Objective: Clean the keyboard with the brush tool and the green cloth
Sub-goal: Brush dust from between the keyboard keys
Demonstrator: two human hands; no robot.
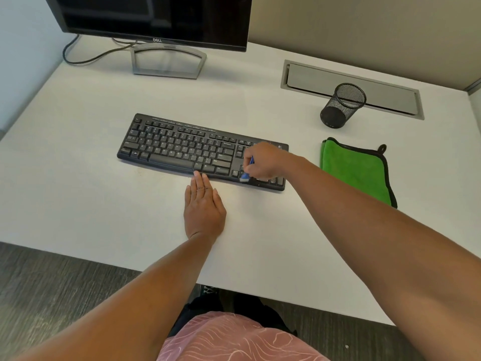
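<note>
Step in hand: brushing, judged from the tool on the keys. The keyboard (203, 152) lies flat on the white surface (78, 204), in front of the monitor (156, 16), its long edge running left to right and slightly skewed. The right hand (263, 161) is over the right end of the keyboard, about the arrow-key and number-pad zone. Its grip is curled and pinching the brush tool (246, 171), a blue handle with a pale head that points down and meets the keys near the front edge. The left hand (204, 204) lies flat on the surface just in front of the keyboard. Its grip is spread, fingers straight, fingertips (199, 175) at or touching the front rim, probably steadying it; contact cannot be confirmed.

The green cloth (356, 170) lies folded on the surface to the right of the keyboard, apart from it and untouched. The wipe step looks not yet begun.

Next move, as a judgement: go on sweeping the brush along the key rows, working the gaps between keys, with the left hand holding the keyboard against sliding. Afterwards the brush must be put down and the cloth picked up.

Writing: "DELL" reads on the lower bezel of the monitor. A small logo sits at the top right corner of the keyboard but is too small to read. Key legends are blurred.

A black mesh pen cup (343, 105) stands behind the cloth.
</note>
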